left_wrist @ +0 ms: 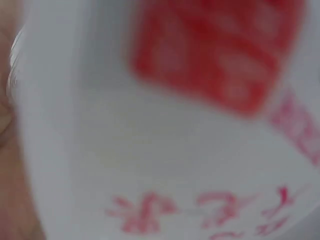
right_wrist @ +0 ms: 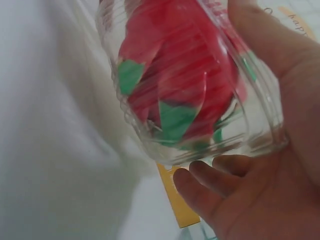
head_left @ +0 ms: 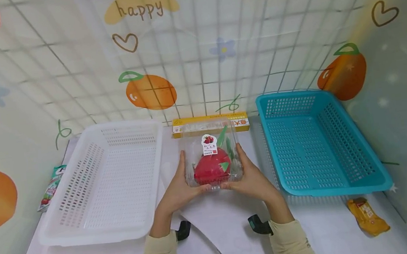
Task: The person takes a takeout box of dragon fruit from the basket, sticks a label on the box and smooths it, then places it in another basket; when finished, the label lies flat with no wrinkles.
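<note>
A clear plastic clamshell box [head_left: 209, 132] is held up between both hands in the head view. Inside it sits a red dragon fruit [head_left: 212, 166] with green-tipped scales, and a white label [head_left: 209, 144] is on the lid. My left hand [head_left: 179, 191] grips the box's left side, thumb at the near edge. On the opposite side my right hand [head_left: 253, 180] holds it the same way. The right wrist view shows that hand's fingers [right_wrist: 205, 187] under the box. A blurred white surface [left_wrist: 150, 145] with red print fills most of the left wrist view.
To the left stands a white basket [head_left: 99, 237], with a green snack packet [head_left: 52, 188] beyond it. A teal basket [head_left: 341, 190] is on the right, a yellow-wrapped snack [head_left: 368, 217] before it. Behind the box lies a yellow carton [head_left: 241, 122]. A thin strip [head_left: 210, 242] lies between the forearms.
</note>
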Demonstrator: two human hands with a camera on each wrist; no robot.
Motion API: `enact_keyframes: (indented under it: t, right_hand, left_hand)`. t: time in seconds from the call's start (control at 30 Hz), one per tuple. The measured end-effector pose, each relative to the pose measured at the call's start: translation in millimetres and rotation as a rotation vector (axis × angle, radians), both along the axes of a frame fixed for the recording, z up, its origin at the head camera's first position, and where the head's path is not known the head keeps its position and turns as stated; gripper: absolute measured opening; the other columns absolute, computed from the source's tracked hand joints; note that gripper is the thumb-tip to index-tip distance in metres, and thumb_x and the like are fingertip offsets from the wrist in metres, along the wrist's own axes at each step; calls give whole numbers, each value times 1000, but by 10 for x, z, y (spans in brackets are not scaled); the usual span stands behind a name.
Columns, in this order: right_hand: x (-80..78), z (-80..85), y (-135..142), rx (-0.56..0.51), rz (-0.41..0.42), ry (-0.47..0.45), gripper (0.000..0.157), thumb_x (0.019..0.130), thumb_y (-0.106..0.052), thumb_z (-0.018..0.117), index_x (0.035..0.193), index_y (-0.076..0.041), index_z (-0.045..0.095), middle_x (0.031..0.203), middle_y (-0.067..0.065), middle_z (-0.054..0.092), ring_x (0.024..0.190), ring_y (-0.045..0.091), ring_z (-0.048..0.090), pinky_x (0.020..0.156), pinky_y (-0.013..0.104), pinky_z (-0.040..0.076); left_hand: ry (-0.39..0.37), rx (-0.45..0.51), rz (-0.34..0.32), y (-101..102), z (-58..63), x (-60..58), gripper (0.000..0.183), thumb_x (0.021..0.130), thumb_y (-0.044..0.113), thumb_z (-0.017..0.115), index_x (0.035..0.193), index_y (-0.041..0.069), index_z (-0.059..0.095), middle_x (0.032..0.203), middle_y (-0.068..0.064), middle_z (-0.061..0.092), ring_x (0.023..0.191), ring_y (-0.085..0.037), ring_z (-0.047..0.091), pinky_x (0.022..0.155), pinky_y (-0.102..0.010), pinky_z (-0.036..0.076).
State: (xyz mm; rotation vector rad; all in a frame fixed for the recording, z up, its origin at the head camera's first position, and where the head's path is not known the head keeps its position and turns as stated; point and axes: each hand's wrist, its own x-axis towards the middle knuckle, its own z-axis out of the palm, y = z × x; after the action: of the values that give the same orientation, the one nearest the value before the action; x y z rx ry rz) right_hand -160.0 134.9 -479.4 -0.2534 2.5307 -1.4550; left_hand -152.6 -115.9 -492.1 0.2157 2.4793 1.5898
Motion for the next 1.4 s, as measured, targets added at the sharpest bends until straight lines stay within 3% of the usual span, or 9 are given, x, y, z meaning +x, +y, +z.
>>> enact_keyframes:
  t: [0.43, 0.83, 1.07, 1.3, 1.4]
  right_hand:
    - [64, 194, 0, 4, -31, 19, 132, 71, -53, 89, 166, -21, 3, 171, 12, 17, 156, 41, 22, 107, 68, 43]
    - [146, 377, 84, 40, -58, 22, 129, 71, -59, 86, 166, -25, 5, 169, 12, 23, 151, 43, 30, 96, 62, 54]
    - [202, 470, 221, 48, -79, 48, 123, 74, -57, 85, 166, -25, 9, 168, 14, 23, 152, 44, 26, 96, 62, 54]
    - [248, 570, 401, 50, -95, 91, 116, 78, -50, 85, 166, -22, 13, 167, 17, 25, 150, 45, 27, 96, 62, 54]
    - [267, 606, 491, 50, -107, 117, 113, 79, -46, 85, 165, -22, 15, 166, 18, 27, 149, 46, 29, 97, 63, 53]
  left_hand:
    - [-48, 42, 47, 82, 177, 74, 136, 74, 48, 90, 165, 25, -9, 173, 5, -5, 160, -28, 6, 123, -65, 21]
    - [-59, 61, 80, 203, 421, 183, 135, 74, 45, 91, 164, 31, -9, 173, 8, -3, 160, -27, 8, 121, -63, 28]
    - [-41, 115, 78, 368, 561, 237, 134, 76, 35, 91, 165, 24, -9, 173, 5, -3, 160, -25, 5, 123, -60, 27]
    - [-22, 147, 66, 559, 652, 264, 131, 79, 32, 89, 164, 24, -10, 173, 4, -3, 160, -25, 3, 123, -59, 27]
    - [-13, 170, 52, 647, 678, 272, 129, 81, 32, 87, 164, 25, -11, 173, 5, -2, 160, -25, 5, 121, -57, 33]
